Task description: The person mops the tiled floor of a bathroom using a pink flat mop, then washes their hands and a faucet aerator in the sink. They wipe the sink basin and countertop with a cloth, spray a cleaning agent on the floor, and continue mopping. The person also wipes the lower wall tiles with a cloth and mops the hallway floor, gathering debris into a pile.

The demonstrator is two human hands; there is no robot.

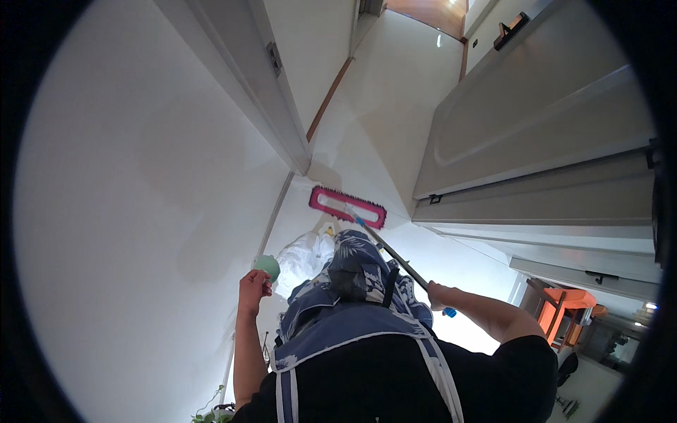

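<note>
A flat mop with a pink fringed head rests on the pale floor ahead of me. Its dark pole slopes back to my right hand, which is wrapped around it near the blue end cap. On the other side, the curled fingers of my left hand overlap the lower edge of a pale green rounded object and seem to hold it. Just right of that object, a crumpled white plastic bag hangs or lies low beside my patterned blue apron; its support is hidden.
A white wall runs close on my left up to a door frame. Ahead stretches a corridor floor. A panelled door stands at the right. Orange chairs are behind right, a leafy plant behind left.
</note>
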